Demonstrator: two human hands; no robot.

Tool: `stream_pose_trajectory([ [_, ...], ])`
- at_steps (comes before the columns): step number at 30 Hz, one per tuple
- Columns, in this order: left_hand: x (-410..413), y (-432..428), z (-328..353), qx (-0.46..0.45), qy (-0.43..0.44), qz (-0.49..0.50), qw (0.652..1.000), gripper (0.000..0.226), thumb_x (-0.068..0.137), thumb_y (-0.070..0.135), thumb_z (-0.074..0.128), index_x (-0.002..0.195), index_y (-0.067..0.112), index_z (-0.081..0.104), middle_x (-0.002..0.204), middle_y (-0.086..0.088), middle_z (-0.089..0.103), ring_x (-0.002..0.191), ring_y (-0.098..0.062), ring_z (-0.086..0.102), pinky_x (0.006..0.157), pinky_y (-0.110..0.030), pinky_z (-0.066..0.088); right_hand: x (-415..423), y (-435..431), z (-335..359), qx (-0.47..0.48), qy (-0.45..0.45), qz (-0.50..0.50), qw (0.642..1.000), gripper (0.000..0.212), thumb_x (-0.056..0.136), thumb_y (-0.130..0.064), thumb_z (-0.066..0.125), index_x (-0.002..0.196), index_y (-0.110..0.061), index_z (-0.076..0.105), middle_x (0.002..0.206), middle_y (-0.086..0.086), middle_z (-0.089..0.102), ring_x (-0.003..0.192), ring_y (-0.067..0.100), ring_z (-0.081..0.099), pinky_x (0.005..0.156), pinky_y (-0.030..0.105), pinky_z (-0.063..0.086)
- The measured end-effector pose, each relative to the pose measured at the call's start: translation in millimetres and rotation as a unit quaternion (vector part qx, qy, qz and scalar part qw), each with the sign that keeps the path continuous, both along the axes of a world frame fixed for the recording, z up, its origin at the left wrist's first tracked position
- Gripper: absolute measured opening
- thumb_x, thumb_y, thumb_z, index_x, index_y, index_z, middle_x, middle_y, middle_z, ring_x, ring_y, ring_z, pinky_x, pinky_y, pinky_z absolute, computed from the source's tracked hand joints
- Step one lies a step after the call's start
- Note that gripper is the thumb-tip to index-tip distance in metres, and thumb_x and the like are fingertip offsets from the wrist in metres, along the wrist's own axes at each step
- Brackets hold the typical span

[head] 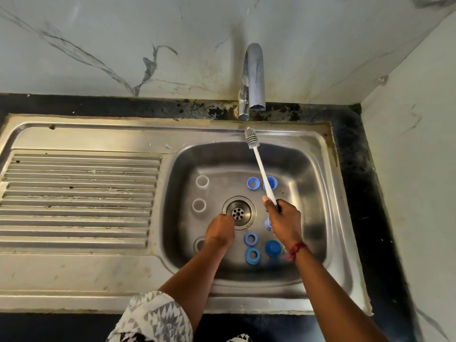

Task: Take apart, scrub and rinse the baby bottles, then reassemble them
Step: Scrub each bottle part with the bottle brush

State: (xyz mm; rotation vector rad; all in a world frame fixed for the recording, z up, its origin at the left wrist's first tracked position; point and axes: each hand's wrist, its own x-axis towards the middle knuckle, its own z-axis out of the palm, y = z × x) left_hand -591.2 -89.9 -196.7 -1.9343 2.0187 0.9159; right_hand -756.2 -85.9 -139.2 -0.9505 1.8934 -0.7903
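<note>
Steel sink (pixel 318 149) set in a black counter (pixel 355 169) in a corner of marble-patterned walls (pixel 98 33), with bottle parts in the basin.

A chrome tap (pixel 253 77) stands behind the basin and a ribbed drainboard (pixel 79 201) lies to its left. The right hand (pixel 283 218) grips the lower end of a white brush (pixel 261 166), fingers wrapped round the handle, its bristled head raised just below the tap's spout. The left hand (pixel 220 230) hangs beside the drain (pixel 240 211) with fingers curled under; whether it holds anything cannot be told. Clear bottles (pixel 202 181) stand upright left of the drain, one partly behind the left hand. Blue rings (pixel 252 255) and a blue cap (pixel 273 248) sit between and near the wrists; two more rings lie behind the brush handle.
</note>
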Motion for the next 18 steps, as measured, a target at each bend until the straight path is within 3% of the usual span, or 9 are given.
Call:
stream_pose_trajectory([
  [6,-6.4,-5.0,-1.9,-0.005,-0.036,-0.044,0.998,0.03,0.103,0.008,0.04,0.125,0.006,0.06,0.126,-0.014,0.064,0.116,-0.027,0.062,0.098,-0.032,0.051,-2.8,-1.4,1.6,-0.001,0.012,0.01,1.0,0.051,0.092,-0.048,0.061,0.074,-0.001,0.057,0.06,0.008,0.055,0.056,0.017,0.049,0.057,0.032,0.046],
  [11,-8.8,-13.6,15.1,-0.012,-0.02,-0.023,0.999,0.028,0.097,0.002,0.045,0.115,0.005,0.065,0.115,-0.014,0.069,0.106,-0.028,0.066,0.088,-0.032,0.053,-4.8,1.2,5.1,-0.006,0.016,0.014,1.0,0.047,0.093,-0.045,0.061,0.07,-0.004,0.055,0.06,0.008,0.053,0.057,0.015,0.047,0.057,0.027,0.043],
  [15,-7.4,-29.5,30.0,-0.006,0.114,0.093,0.989,0.018,0.088,0.007,0.06,0.099,0.008,0.074,0.1,-0.008,0.074,0.094,-0.022,0.069,0.084,-0.034,0.057,-3.9,5.4,8.9,-0.008,0.008,0.017,1.0,0.046,0.093,-0.045,0.062,0.065,-0.01,0.05,0.058,0.011,0.051,0.055,0.017,0.046,0.055,0.032,0.044],
  [16,-6.7,-32.8,34.7,0.01,0.19,0.158,0.969,0.014,0.087,0.007,0.065,0.096,0.008,0.075,0.096,-0.007,0.074,0.091,-0.021,0.07,0.084,-0.035,0.057,-2.5,7.3,10.1,-0.009,0.008,0.02,1.0,0.046,0.093,-0.045,0.062,0.065,-0.01,0.051,0.06,0.015,0.054,0.055,0.018,0.047,0.055,0.032,0.044],
  [18,-3.5,-36.0,53.4,0.06,0.382,0.305,0.87,0.007,0.086,0.001,0.071,0.091,0.005,0.072,0.089,-0.011,0.071,0.083,-0.024,0.069,0.079,-0.038,0.059,0.2,10.4,11.9,-0.01,0.007,0.02,1.0,0.047,0.092,-0.046,0.062,0.066,-0.008,0.052,0.065,0.021,0.059,0.056,0.019,0.048,0.056,0.033,0.045],
])
